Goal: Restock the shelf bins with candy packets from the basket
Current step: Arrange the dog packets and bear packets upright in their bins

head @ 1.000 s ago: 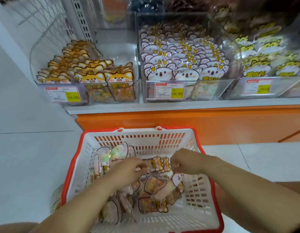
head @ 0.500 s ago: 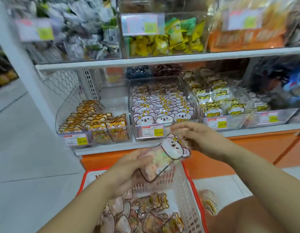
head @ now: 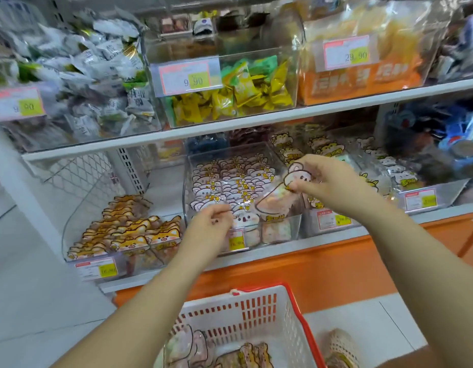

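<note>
Packet [head: 279, 193]: bear-shaped candy pouch, tilted above the middle bin [head: 189, 168].
Right hand [head: 327, 179]: I pinch its head end.
Left hand [head: 209, 227]: curled at the bin's front; grip unclear.
Handling: I judge it light, crinkly, slippery; grip the flat top edge.

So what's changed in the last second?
The koala packet came up out of the basket to the middle bin. The right hand pinches it alone; the left hand let go and reaches the bin's front row. The orange packets beside it stayed put.
</note>
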Demonstrator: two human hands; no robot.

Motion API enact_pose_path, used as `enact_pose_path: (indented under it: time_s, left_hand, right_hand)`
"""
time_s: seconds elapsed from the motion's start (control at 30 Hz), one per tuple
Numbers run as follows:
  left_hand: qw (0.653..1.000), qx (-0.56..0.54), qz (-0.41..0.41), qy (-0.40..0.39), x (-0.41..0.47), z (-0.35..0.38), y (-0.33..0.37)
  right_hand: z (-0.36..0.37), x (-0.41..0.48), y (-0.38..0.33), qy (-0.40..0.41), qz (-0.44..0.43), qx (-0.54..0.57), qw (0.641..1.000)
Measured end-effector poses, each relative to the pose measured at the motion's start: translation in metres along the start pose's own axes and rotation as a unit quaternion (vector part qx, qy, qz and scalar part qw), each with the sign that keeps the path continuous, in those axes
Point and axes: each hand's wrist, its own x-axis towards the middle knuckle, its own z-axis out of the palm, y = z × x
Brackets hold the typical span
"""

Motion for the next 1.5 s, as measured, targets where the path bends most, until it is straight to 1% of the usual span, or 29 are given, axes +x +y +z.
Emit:
enact_pose_path:
  time_s: [0.07, 0.13, 0.2, 0.27, 0.4, 0.47, 0.53, 0.63, 0.73, 0.77, 0.87, 0.93, 1.0, 1.07, 1.13, 1.2, 1.3, 1.43, 1.5]
  left_hand:
    - [0.997, 0.052, 0.063, -0.005, 0.019, 0.003, 0.009]
    - [0.989, 0.097, 0.106, -0.029, 0.033, 0.013, 0.017]
    - [0.981, 0.131, 0.135, -0.050, 0.042, 0.025, 0.022]
    - [0.978, 0.134, 0.150, -0.057, 0.048, 0.033, 0.025]
    - [0.984, 0.089, 0.151, -0.025, 0.057, 0.038, 0.027]
    - [0.985, 0.092, 0.147, -0.020, 0.061, 0.039, 0.026]
    - [0.981, 0.127, 0.146, -0.034, 0.064, 0.042, 0.020]
    - [0.965, 0.216, 0.143, -0.041, 0.064, 0.049, 0.010]
    - [0.927, 0.333, 0.174, -0.014, 0.062, 0.052, 0.013]
    - [0.920, 0.347, 0.181, -0.009, 0.061, 0.053, 0.015]
    - [0.937, 0.295, 0.184, -0.014, 0.061, 0.054, 0.019]
    - [0.938, 0.294, 0.182, -0.016, 0.062, 0.055, 0.020]
    - [0.936, 0.297, 0.191, -0.008, 0.063, 0.054, 0.021]
    - [0.923, 0.321, 0.213, -0.002, 0.064, 0.053, 0.022]
    - [0.905, 0.357, 0.230, -0.006, 0.066, 0.053, 0.024]
    - [0.885, 0.395, 0.245, -0.013, 0.066, 0.052, 0.023]
    - [0.847, 0.467, 0.253, -0.020, 0.067, 0.051, 0.020]
    - [0.825, 0.504, 0.254, -0.027, 0.071, 0.057, 0.023]
    - [0.807, 0.528, 0.263, -0.034, 0.072, 0.065, 0.026]
  right_hand:
    - [0.003, 0.017, 0.005, -0.007, 0.025, -0.119, 0.993]
    - [0.012, 0.030, 0.008, -0.015, 0.025, -0.182, 0.983]
    - [0.021, 0.038, 0.008, -0.031, 0.015, -0.181, 0.983]
    - [0.027, 0.044, 0.007, -0.042, 0.004, -0.163, 0.986]
    - [0.021, 0.055, 0.002, -0.020, -0.034, -0.118, 0.992]
    - [0.021, 0.057, 0.003, -0.040, -0.036, -0.119, 0.991]
    - [0.027, 0.056, 0.006, -0.068, -0.031, -0.153, 0.985]
    - [0.042, 0.054, 0.013, -0.109, -0.029, -0.203, 0.973]
    - [0.056, 0.051, 0.024, -0.144, -0.038, -0.290, 0.945]
    - [0.060, 0.049, 0.028, -0.154, -0.040, -0.321, 0.934]
    - [0.067, 0.043, 0.032, -0.154, -0.058, -0.381, 0.910]
    - [0.068, 0.043, 0.030, -0.152, -0.062, -0.384, 0.908]
    - [0.063, 0.046, 0.029, -0.168, -0.057, -0.370, 0.912]
    - [0.056, 0.048, 0.030, -0.189, -0.033, -0.367, 0.910]
    - [0.054, 0.050, 0.034, -0.177, -0.022, -0.387, 0.905]
    - [0.061, 0.047, 0.036, -0.146, -0.038, -0.414, 0.897]
    - [0.077, 0.044, 0.035, -0.126, -0.062, -0.454, 0.880]
    - [0.078, 0.046, 0.039, -0.133, -0.050, -0.450, 0.881]
    - [0.075, 0.047, 0.039, -0.148, -0.032, -0.445, 0.882]
